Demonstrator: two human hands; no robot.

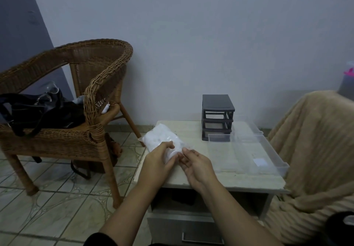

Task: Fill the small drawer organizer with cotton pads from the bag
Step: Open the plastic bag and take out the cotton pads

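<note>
A clear plastic bag of white cotton pads (pixel 160 139) lies on the left part of the small table (pixel 201 177). My left hand (pixel 158 160) grips the bag's near end from the left. My right hand (pixel 195 164) pinches the same end with its fingertips from the right. A small dark drawer organizer (pixel 217 111) stands at the back of the table, its upper slots empty and its bottom clear drawer (pixel 220 137) pulled partly out. Two clear drawers (pixel 266 150) lie on the table's right side.
A wicker chair (pixel 86 85) with a black bag (pixel 38 110) on its seat stands to the left on a tiled floor. A beige blanket (pixel 316 150) drapes over something at the right. Below the tabletop is a drawer with a metal handle (pixel 201 238).
</note>
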